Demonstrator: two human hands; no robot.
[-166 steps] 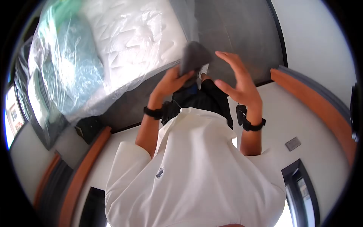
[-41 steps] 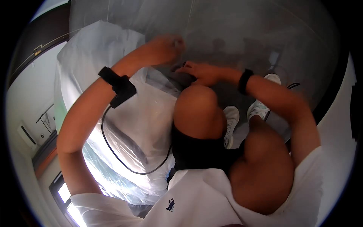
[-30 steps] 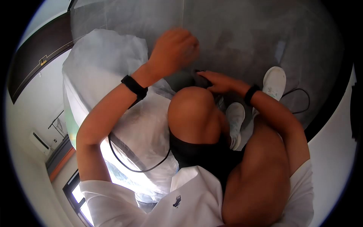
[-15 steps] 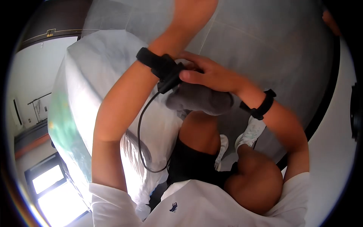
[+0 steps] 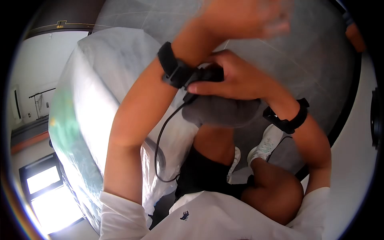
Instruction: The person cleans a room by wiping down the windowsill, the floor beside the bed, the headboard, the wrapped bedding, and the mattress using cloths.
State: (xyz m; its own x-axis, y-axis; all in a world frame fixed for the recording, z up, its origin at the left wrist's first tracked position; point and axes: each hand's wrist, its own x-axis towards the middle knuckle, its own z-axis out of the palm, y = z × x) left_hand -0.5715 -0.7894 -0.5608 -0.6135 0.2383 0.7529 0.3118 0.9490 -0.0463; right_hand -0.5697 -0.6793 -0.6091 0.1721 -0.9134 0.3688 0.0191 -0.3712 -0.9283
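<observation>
Module [image 5: 212, 75] in black, on the strap [image 5: 169, 62] round the left wrist, is grasped by the right hand [image 5: 236, 76], the thumb along its near edge; it should prove light and stiff, best held by its sides, clear of the thin cable [image 5: 157, 150]. The left hand [image 5: 254, 18] is blurred, so its grip cannot be told. Grey cloth [image 5: 226, 110] near the knee [image 5: 216, 140] looks soft, easily pinched. The shirt [image 5: 240, 216] bears a small dark emblem [image 5: 184, 215]; no lettering is readable.
</observation>
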